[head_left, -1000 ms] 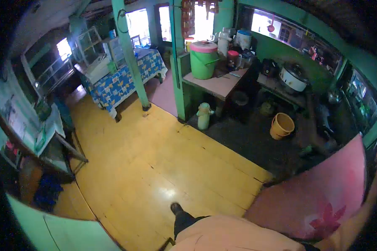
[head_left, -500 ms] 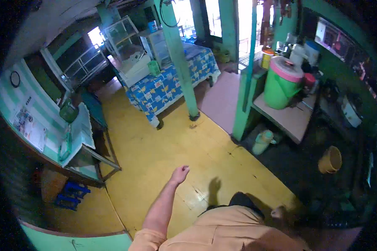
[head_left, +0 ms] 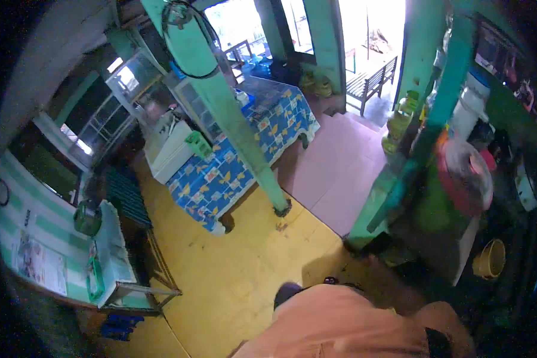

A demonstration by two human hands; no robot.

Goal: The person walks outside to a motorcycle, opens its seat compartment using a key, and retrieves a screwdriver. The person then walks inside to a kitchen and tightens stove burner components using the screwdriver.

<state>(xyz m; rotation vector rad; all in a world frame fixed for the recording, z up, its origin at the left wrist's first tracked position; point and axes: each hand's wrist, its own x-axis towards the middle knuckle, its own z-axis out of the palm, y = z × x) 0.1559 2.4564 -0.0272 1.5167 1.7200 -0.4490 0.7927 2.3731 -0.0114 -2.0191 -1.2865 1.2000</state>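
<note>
Closest: orange shirt (head_left: 352,322) of the wearer, filling the bottom edge. Right arm reaches forward from its sleeve; right hand (head_left: 374,264) is in shadow and blurred, so can't tell whether its fingers are spread, curled or holding anything. Left hand is out of view, state can't be told. A dark-clothed leg (head_left: 286,292) pokes out past the shirt over the yellow floor (head_left: 232,262).

Right hand appears near the foot of the right-hand green post (head_left: 364,231); contact unclear. Just right of that post: green tub (head_left: 440,210) with a pink lid (head_left: 482,182), motion-blurred, standing on the counter (head_left: 466,253). Yellowish bucket (head_left: 489,260) sits low, to the right of the counter.

Left side: blue stools (head_left: 122,328) near the floor edge, then a small table (head_left: 114,253) with a light cover against the striped wall (head_left: 51,235).

Further: middle green post (head_left: 241,128), leaning in view, coiled cable (head_left: 188,71) hanging high on it. Behind it, a long table (head_left: 227,182) under a blue patterned cloth, carrying a green basket (head_left: 198,144). Pink floor (head_left: 340,161) leads to a bright doorway; slatted bench (head_left: 370,86) beyond.
</note>
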